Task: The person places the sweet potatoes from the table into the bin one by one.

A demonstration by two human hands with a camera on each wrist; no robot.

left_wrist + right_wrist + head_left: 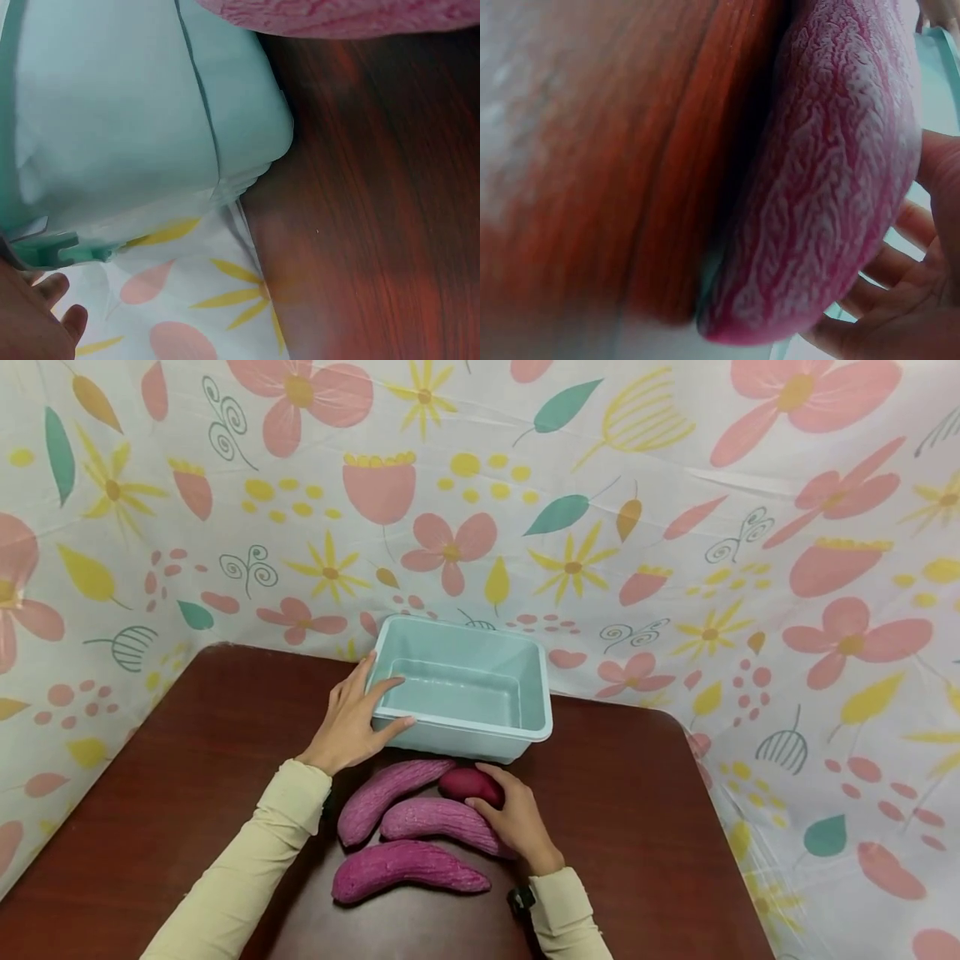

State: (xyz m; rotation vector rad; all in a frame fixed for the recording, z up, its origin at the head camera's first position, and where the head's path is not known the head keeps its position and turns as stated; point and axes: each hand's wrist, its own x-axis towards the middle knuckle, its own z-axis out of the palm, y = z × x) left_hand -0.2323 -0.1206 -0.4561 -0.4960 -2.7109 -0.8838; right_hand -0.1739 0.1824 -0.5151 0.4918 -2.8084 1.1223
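Note:
A pale blue-green plastic tub [457,741] stands at the back of the table. My left hand [347,725] grips its near left corner, fingers spread over the left rim and thumb at the front rim. In front of the tub my right hand [522,822] holds a smooth dark red oval thing [467,785] between thumb and fingers. Close around it lie three long, curved purple vegetables with wrinkled skin: one at the left [386,793], one in the middle [442,822], one nearest me [408,870]. The right wrist view shows a wrinkled vegetable [825,187] close up, partly covering the fingers.
The dark brown wooden table [630,827] has rounded back corners. A white cloth with printed flowers [480,485] hangs behind the table and along both sides, close behind the tub.

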